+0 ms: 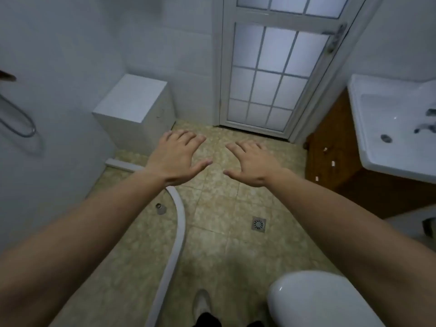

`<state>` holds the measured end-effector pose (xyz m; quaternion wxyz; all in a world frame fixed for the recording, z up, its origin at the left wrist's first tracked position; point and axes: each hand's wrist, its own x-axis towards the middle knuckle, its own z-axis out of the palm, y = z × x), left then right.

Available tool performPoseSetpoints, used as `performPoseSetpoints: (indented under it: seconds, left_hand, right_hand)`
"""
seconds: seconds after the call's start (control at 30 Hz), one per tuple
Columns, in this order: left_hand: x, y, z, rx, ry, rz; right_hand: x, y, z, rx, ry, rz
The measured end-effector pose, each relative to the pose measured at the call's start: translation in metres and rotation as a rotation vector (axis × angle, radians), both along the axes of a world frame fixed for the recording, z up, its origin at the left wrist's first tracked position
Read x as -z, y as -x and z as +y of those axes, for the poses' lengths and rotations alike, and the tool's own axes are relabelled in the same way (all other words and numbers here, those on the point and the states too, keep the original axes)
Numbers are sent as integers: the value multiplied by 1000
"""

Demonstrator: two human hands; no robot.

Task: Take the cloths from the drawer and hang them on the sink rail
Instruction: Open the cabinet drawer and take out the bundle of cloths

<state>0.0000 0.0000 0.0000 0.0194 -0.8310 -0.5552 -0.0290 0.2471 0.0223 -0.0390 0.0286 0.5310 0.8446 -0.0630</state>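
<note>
Head view: nearest, my left hand [175, 158] and right hand [251, 165] spread wide, empty, over tan floor tiles [212, 213]. No cloths visible; next I must open the brown wooden cabinet [330, 156] under the white ceramic sink [387, 128].

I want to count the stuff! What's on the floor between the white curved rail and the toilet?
Head view: a square metal floor drain in tiled floor, plus a shoe near the bottom.
</note>
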Motion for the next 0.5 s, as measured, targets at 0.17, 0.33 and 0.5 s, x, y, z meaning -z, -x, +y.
performPoseSetpoints:
  seconds: [0.17,0.33,0.5]
  left_hand:
    - [10,26,12,12,-57,9]
    - [7,35,40,-7,-57,21]
    - [14,34,79,-25,-31,42]
  right_hand:
    - [-3,22,9,-18,-21,-9]
    - [-14,28,38,-35,-51,-14]
    - [-21,27,93,-68,-79,-9]
